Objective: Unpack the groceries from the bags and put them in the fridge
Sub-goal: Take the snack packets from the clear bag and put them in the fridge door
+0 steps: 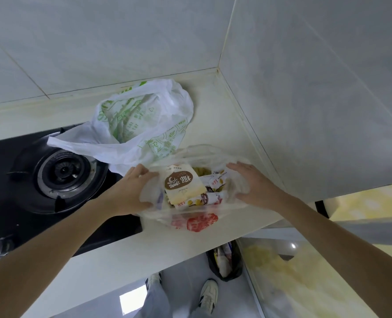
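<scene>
Gripping the clear bag (213, 157) rim, left hand (133, 191) and right hand (254, 184); near counter (167, 244) edge, packets (183, 187) might spill.

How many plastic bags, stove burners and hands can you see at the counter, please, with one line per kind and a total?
Plastic bags: 2, the white bag with green print and the clear bag of groceries
Stove burners: 1, the burner
Hands: 2, the left hand and the right hand, one at each side of the clear bag's mouth
Total: 5
</scene>
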A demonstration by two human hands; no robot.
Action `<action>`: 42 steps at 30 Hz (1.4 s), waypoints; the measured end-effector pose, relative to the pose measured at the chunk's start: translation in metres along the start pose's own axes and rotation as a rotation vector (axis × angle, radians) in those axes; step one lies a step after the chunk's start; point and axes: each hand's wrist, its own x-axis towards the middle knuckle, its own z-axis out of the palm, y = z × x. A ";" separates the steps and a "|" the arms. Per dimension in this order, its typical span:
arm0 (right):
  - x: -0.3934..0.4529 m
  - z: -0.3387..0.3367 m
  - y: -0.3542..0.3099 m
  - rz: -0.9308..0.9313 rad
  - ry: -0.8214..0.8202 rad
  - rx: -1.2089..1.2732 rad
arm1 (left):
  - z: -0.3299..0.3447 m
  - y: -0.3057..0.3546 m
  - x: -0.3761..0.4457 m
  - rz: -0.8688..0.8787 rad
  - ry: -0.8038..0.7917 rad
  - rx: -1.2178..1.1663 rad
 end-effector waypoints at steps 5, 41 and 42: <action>-0.013 -0.002 -0.031 -0.168 0.450 -0.162 | -0.012 0.017 -0.025 0.101 0.302 -0.094; -0.065 -0.101 -0.116 -0.191 0.597 0.580 | -0.139 0.186 -0.035 0.255 0.664 -0.388; -0.082 -0.114 -0.122 -0.193 0.640 0.596 | -0.150 0.199 -0.039 0.293 0.664 -0.386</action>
